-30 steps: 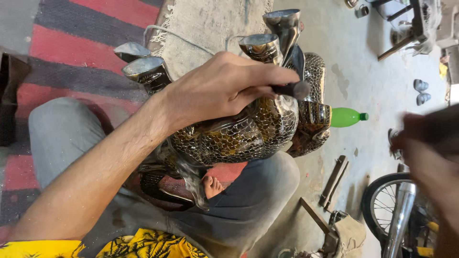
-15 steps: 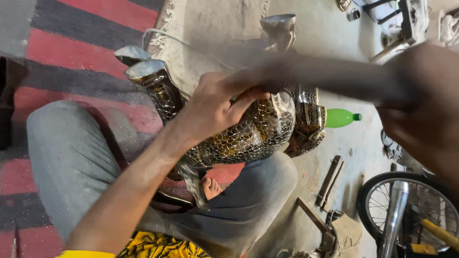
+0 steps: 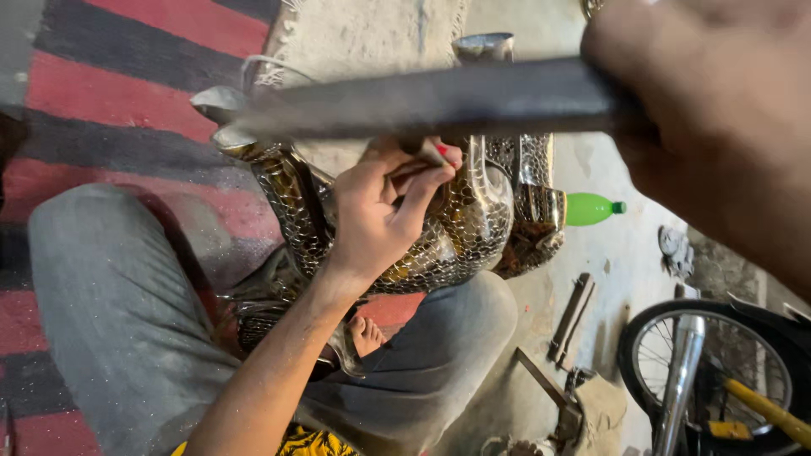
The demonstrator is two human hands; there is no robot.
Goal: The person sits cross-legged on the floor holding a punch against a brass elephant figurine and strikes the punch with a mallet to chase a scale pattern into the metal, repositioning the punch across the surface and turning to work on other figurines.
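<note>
A shiny metal ornament (image 3: 477,224) covered in a scale pattern, with curved polished horns, rests on my lap between my grey-trousered legs (image 3: 110,312). My left hand (image 3: 376,215) lies on top of it, its fingers pinched on a small tool with a red tip (image 3: 437,152) held against the metal. My right hand (image 3: 718,127) is blurred, close to the camera at the upper right. It grips a long dark bar (image 3: 439,100) that reaches left across the ornament, just above my left hand's fingers.
A red, black and grey striped rug (image 3: 127,84) lies under me on a concrete floor. A green plastic bottle (image 3: 591,209) lies beside the ornament. Metal strips (image 3: 573,317) and a spoked wheel (image 3: 701,371) are at the lower right.
My right hand has swung in from the right edge with the dark bar, which now crosses above the ornament. My left hand has shifted from a flat grip to pinching the small tool.
</note>
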